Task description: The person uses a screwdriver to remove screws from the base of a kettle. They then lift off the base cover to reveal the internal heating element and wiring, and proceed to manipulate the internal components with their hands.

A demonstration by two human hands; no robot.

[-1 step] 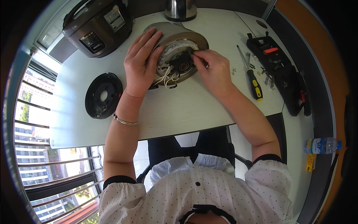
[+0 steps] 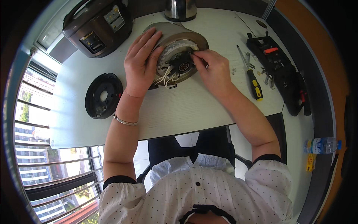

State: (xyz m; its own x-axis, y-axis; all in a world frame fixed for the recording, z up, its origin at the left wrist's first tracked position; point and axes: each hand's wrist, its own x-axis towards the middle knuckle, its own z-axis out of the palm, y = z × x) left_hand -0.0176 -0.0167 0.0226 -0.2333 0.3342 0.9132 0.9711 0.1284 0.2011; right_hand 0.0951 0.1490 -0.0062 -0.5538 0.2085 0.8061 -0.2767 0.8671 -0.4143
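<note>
A steel electric kettle body (image 2: 186, 37) lies on its side on the white table (image 2: 186, 112), its open underside facing me. My left hand (image 2: 141, 61) lies over the kettle's left rim, fingers spread along its wall, holding it steady. My right hand (image 2: 210, 69) pinches a black part (image 2: 181, 63) in the middle of the exposed underside with thumb and fingertips. White wires (image 2: 166, 78) hang out of the underside below that part.
A round black base cover (image 2: 103, 95) lies to the left. A dark rice cooker (image 2: 99, 26) and a second steel kettle (image 2: 181, 9) stand at the back. A yellow-handled screwdriver (image 2: 253, 82), small loose screws (image 2: 233, 69) and a black tool case (image 2: 283, 74) lie right. A water bottle (image 2: 320, 145) lies beyond the table.
</note>
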